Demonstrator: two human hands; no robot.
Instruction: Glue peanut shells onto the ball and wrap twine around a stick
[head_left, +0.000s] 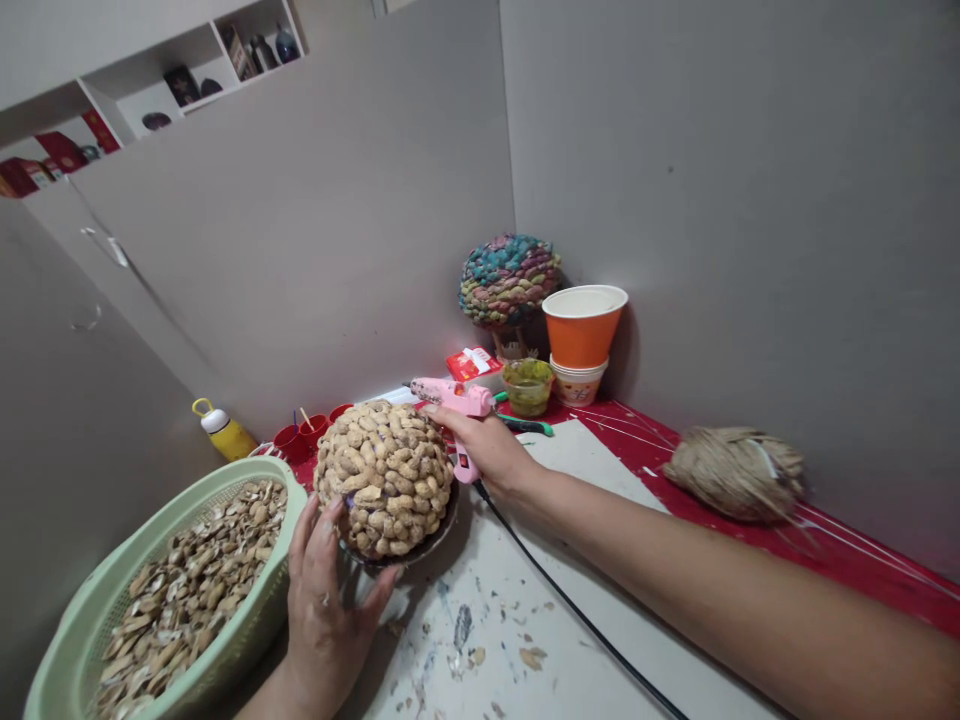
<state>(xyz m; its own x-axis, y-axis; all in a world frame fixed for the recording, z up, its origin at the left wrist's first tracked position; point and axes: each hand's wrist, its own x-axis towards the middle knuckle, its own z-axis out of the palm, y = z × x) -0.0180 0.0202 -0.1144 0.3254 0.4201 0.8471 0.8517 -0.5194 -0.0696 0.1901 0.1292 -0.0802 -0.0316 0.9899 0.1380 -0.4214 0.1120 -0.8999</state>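
A dome covered in peanut shells (386, 475) rests in a dark shallow dish (442, 530) in front of me. My left hand (326, 590) is curved round its near left side, with fingers against the shells and the thumb by the dish rim. My right hand (491, 445) is closed on a pink hot glue gun (466, 397) just beyond the dome's right side. The gun's nozzle points left, behind the dome, and a black cord (577, 605) trails from its handle. The right fingertips are mostly hidden.
At left stands a green basket (56, 620) of peanut shells. Behind are a yellow bottle (229, 435), red cups (313, 430), a colourful tree-shaped craft (510, 280), a bowl of yellow-green stuff (528, 388) and orange paper cups (583, 335). Twine (731, 472) lies at right. Shell bits litter the white board (540, 590).
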